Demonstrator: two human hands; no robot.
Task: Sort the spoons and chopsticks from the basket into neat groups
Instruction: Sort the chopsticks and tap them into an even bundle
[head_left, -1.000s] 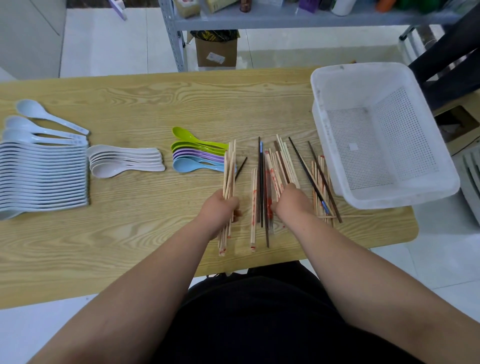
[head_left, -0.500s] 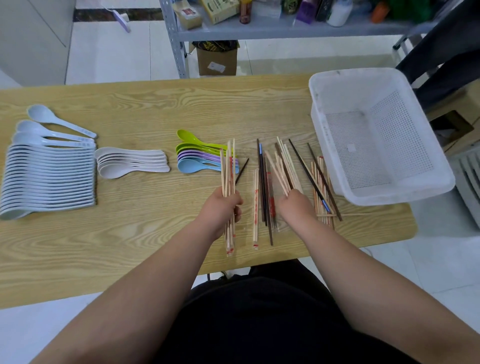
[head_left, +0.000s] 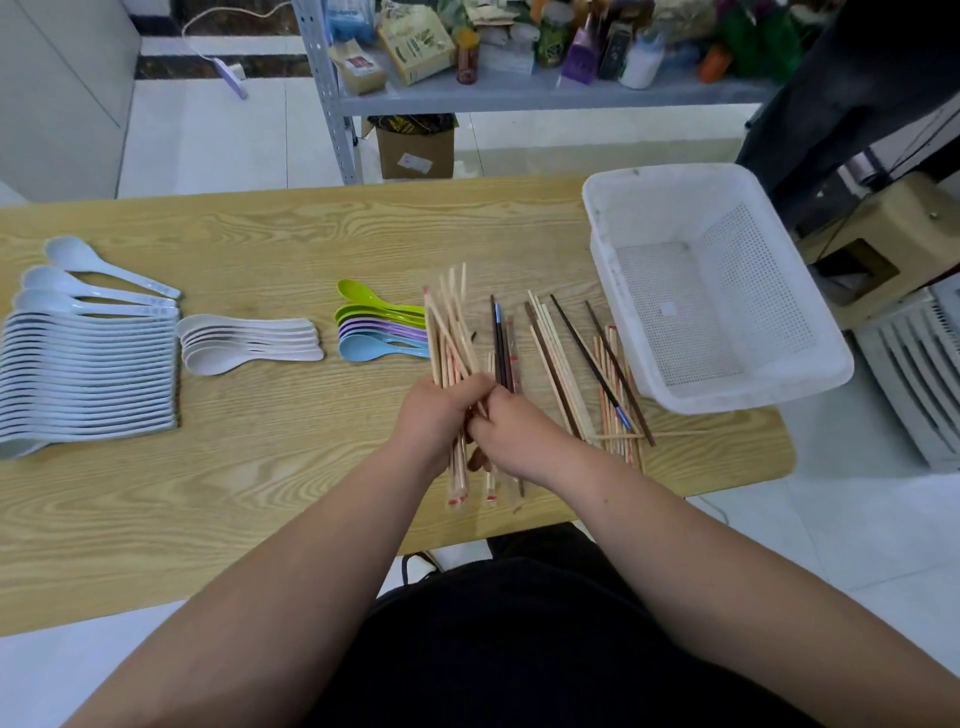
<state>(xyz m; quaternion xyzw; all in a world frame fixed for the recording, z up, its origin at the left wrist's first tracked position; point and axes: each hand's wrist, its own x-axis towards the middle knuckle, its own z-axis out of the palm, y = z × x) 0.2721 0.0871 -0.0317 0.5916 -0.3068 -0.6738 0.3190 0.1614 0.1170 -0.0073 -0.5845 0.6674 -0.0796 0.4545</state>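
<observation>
Leftmost, blue spoons lie in a row on the table, then white spoons, then coloured spoons. The left hand grips a chopstick bundle, fanned out at its far end. The right hand touches it, fingers curled at the bundle; its hold is hidden. Loose chopsticks lie beside the basket.

Grey metal shelf stands on white tiled floor beyond the wooden table
</observation>
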